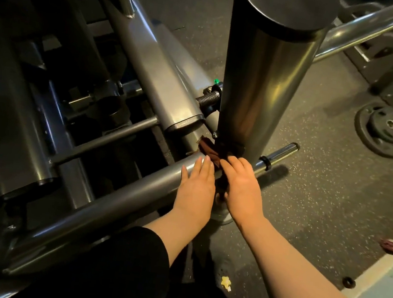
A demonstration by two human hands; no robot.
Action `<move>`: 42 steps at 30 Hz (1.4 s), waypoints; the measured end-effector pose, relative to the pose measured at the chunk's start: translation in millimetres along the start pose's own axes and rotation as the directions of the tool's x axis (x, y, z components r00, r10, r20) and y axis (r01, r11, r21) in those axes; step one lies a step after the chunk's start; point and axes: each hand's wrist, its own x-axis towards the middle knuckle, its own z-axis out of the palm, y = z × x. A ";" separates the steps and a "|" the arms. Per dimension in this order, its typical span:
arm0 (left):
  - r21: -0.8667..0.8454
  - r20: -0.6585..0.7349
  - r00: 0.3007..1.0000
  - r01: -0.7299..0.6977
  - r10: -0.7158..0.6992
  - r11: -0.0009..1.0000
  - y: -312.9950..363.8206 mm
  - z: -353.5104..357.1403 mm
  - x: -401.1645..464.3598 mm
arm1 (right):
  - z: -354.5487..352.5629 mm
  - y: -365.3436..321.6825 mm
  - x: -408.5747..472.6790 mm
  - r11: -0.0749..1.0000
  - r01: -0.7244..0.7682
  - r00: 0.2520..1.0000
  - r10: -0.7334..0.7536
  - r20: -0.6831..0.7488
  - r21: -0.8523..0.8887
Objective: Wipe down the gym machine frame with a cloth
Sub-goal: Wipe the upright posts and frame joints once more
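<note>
The gym machine frame (98,201), a set of grey steel tubes, fills the left half of a dim room and runs low across the dark, speckled rubber floor (310,189). On its long slanted lower tube lies the person's left hand (196,183), flat with fingers straight and together, holding nothing. Just to its right, where that tube meets a thick upright post (267,78), a dark brown cloth (211,152) is bunched against the joint. The right hand (241,182) presses down on it, fingers curled over the fabric and gripping it. Behind the post a coiled spring (207,99) and a small green knob (216,81) show, and a chrome peg (282,152) juts out toward the right. A yellowish scrap (226,283) lies on the floor near the person's black sleeve (140,261). Farther right a black weight plate (384,131) rests flat on the floor, well apart from the hands, and a pale strip of flooring (383,281) crosses the right edge. No brand name or writing can be read anywhere.
</note>
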 end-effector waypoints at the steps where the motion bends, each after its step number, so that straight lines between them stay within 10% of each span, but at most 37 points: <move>1: 0.013 -0.007 1.000 0.000 0.000 1.000 0.7 0.4 0.2 | 0.2 6.2 -1.6 1.000 -0.009 1.000 0.009 0.010 0.010; 7: -0.002 -0.001 0.999 0.053 -0.053 0.999 7.6 -3.9 1.3 | -3.0 54.1 -40.4 0.805 -0.502 0.858 0.509 0.066 0.315; 13: -0.128 -0.003 0.978 0.207 -0.209 0.970 32.0 -11.5 5.6 | -28.3 34.9 2.3 0.799 -0.170 0.935 0.316 -0.163 0.577; 17: -0.323 -0.036 0.960 0.251 -0.277 0.912 57.2 -36.8 12.4 | -47.7 44.3 11.4 0.748 -0.377 0.921 0.368 0.131 0.547; 20: -0.418 -0.207 0.950 0.129 -0.233 0.899 84.0 -69.5 11.9 | -80.3 57.5 7.4 0.715 -0.312 0.925 0.378 0.029 0.626; 25: -0.382 -0.759 0.615 -0.153 -0.214 0.911 119.5 -137.7 13.5 | -154.7 66.3 32.6 0.654 -0.073 0.881 0.396 -0.259 0.753; 29: -0.172 -0.894 0.438 -0.135 -0.097 0.976 118.7 -202.6 35.8 | -190.3 68.0 80.7 0.665 0.128 0.848 0.311 -0.429 0.736; 35: 0.017 -0.632 0.765 0.168 -0.120 0.986 83.9 -255.1 85.5 | -171.2 83.8 164.8 0.860 0.152 0.984 -0.087 -0.154 0.486; 42: 0.077 -0.585 0.788 0.289 -0.192 0.954 86.4 -250.9 97.0 | -231.7 83.0 233.6 0.955 0.158 0.909 -0.239 0.341 0.249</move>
